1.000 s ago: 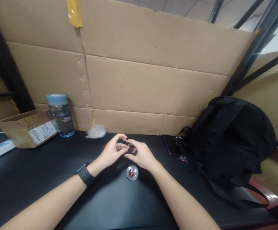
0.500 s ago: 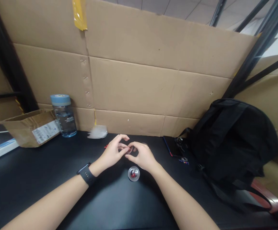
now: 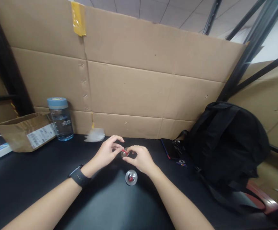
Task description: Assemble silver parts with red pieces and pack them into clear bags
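- Fingertips of both hands are meeting over the black table (image 3: 45, 188): the left hand (image 3: 105, 153) and the right hand (image 3: 140, 158) are pinching a small clear piece with a red spot (image 3: 124, 153) between thumbs and forefingers, just above the tabletop.
- Left fingers are curling closed on that piece from its left side, the spare ones lifting free; right fingers are closing on it from the right, though which hand is bearing it I cannot tell.
- Judging by its size, the piece is looking very light, hard and smooth, so it is likely slippery; holding it by the rim with fingertip pads seems safest, with little squeeze.
- A round clear cap with a red centre (image 3: 131, 177) is lying flat on the table just nearer the person, apart from both hands.
- A black wristband (image 3: 78, 176) is sitting on the left wrist.
- Further off, a water bottle (image 3: 58, 119), a cardboard box (image 3: 24, 131) and a black backpack (image 3: 227, 143) are standing around the edges.
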`<state>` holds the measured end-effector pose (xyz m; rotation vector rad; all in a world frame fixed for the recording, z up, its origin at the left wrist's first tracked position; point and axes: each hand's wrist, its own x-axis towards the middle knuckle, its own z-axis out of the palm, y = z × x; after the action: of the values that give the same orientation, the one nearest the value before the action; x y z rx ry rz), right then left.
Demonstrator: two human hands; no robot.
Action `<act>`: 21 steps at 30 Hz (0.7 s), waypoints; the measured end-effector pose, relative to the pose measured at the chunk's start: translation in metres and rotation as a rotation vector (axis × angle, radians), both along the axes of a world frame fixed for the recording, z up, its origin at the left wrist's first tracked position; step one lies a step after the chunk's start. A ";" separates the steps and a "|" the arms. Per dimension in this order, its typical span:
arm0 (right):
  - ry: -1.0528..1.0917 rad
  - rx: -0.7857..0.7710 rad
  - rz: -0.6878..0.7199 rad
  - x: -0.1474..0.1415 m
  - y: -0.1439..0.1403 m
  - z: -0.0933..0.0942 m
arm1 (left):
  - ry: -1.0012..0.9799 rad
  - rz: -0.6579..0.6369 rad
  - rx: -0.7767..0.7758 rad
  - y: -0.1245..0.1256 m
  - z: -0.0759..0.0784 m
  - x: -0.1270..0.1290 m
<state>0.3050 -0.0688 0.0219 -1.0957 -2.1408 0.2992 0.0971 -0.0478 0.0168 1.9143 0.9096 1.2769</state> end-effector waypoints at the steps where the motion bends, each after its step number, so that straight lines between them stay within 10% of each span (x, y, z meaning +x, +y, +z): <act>1: 0.004 -0.001 0.000 0.000 0.000 0.000 | 0.003 -0.006 0.002 0.001 0.000 -0.001; 21: 0.031 -0.011 0.016 0.001 0.001 0.000 | 0.272 -0.055 0.078 -0.001 0.012 -0.011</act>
<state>0.3055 -0.0681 0.0219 -1.0736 -2.1237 0.3341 0.0865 -0.0488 0.0290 2.1971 0.9444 1.0496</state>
